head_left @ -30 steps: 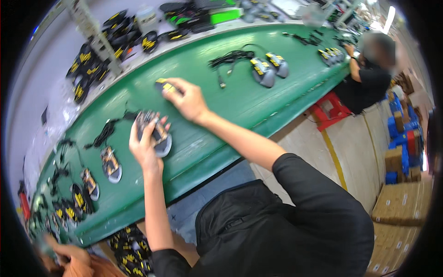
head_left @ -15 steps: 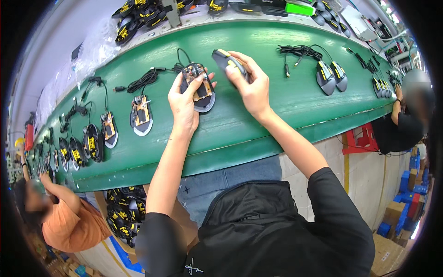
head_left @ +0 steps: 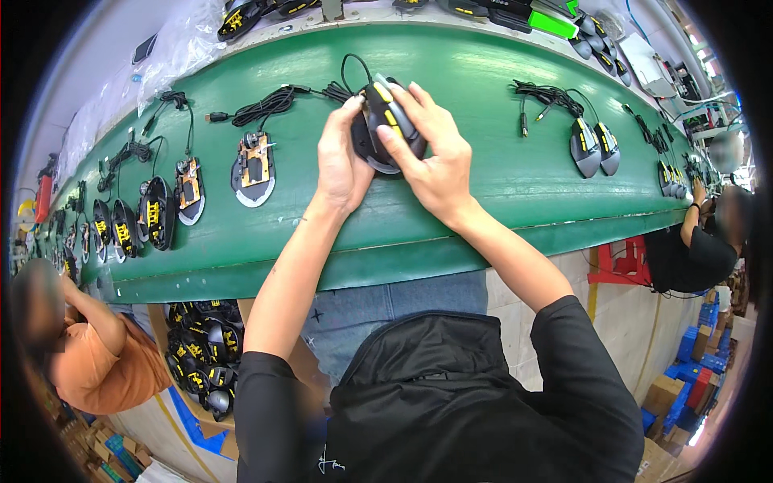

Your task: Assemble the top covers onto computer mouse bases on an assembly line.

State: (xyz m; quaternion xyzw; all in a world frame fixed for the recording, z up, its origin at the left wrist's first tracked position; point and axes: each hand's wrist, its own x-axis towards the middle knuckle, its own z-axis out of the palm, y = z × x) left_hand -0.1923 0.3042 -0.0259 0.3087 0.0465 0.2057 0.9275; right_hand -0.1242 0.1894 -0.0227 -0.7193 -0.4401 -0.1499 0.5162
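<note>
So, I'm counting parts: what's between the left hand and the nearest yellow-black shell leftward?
The head view shows one open mouse base, then a second base nearer the shell.

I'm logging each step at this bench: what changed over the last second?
The right hand brought the yellow-marked shell leftward over the held base in the left hand, hiding its exposed circuit board; earlier they were apart. Neither hand let go. The head view turned too. The mouse pair on the right and the open mouse on the left still lie on the green surface.
</note>
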